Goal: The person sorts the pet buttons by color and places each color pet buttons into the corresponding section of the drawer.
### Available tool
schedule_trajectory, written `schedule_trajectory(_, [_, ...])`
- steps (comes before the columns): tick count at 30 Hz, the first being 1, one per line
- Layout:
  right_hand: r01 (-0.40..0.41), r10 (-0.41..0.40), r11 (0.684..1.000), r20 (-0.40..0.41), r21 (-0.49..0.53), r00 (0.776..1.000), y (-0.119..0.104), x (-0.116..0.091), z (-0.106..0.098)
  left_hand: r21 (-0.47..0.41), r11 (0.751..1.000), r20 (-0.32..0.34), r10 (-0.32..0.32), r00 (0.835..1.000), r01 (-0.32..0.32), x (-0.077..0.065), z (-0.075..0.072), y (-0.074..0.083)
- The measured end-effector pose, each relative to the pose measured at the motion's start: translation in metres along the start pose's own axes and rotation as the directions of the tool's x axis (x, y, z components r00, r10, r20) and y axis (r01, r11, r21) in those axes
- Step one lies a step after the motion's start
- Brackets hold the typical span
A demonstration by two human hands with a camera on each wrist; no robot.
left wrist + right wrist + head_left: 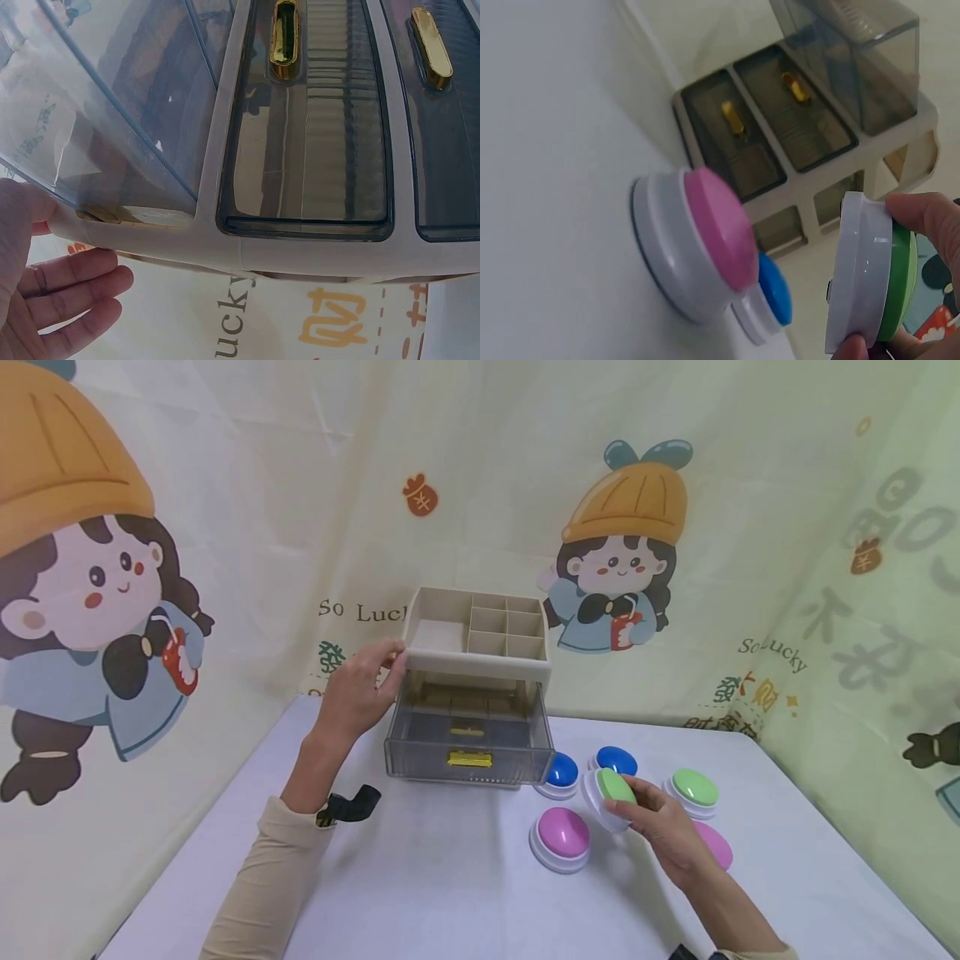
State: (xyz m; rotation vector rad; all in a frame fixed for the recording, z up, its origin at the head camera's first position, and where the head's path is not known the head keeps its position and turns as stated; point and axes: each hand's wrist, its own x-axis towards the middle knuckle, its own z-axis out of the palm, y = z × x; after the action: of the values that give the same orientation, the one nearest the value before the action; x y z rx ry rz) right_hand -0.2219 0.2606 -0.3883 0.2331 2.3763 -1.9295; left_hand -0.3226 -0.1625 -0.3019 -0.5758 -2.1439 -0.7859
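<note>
My right hand [670,837] grips a push-button buzzer [617,787] with a green dome and white base, held tilted over the table. In the right wrist view its base [859,270] faces left, with fingers at its edges. My left hand [360,687] holds the upper left corner of a beige desktop drawer organizer [480,663]. Its other fingers [82,300] extend loosely below that corner in the left wrist view. The organizer's top smoky clear drawer [420,762], with a gold handle [469,759], is pulled out. Two lower drawers [315,165] are closed.
Right of the organizer stand two blue buzzers [562,768], a pink buzzer [563,833] and another green buzzer [695,788]. A second pink buzzer [714,845] is partly behind my right hand. A cartoon-printed curtain [480,460] hangs behind the white table [420,893].
</note>
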Motion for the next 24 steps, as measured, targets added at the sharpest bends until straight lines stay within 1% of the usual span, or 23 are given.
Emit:
schedule_trajectory(5, [0.022, -0.022, 1.0, 0.023, -0.014, 1.0, -0.013, -0.013, 0.005, 0.003, 1.0, -0.003, 0.003, 1.0, -0.003, 0.0, 0.0, 0.0])
schedule_trajectory(9, [0.051, -0.05, 0.999, 0.064, -0.015, 0.997, -0.019, -0.024, 0.008, 0.005, 1.0, -0.003, 0.001, 1.0, -0.001, 0.0, 0.001, -0.001])
schedule_trajectory(12, [0.071, -0.069, 0.997, 0.08, -0.023, 0.994, -0.024, -0.03, 0.008, 0.01, 1.0, -0.007, 0.001, 1.0, -0.001, -0.001, 0.0, -0.001])
schedule_trajectory(20, [0.152, -0.151, 0.988, 0.082, -0.016, 0.985, -0.038, -0.033, 0.004, 0.014, 1.0, -0.011, 0.003, 1.0, -0.003, -0.001, 0.001, -0.001])
schedule_trajectory(24, [0.17, -0.167, 0.985, 0.096, -0.02, 0.981, -0.047, -0.031, 0.003, 0.01, 1.0, -0.012, 0.002, 1.0, -0.002, -0.001, 0.001, 0.0])
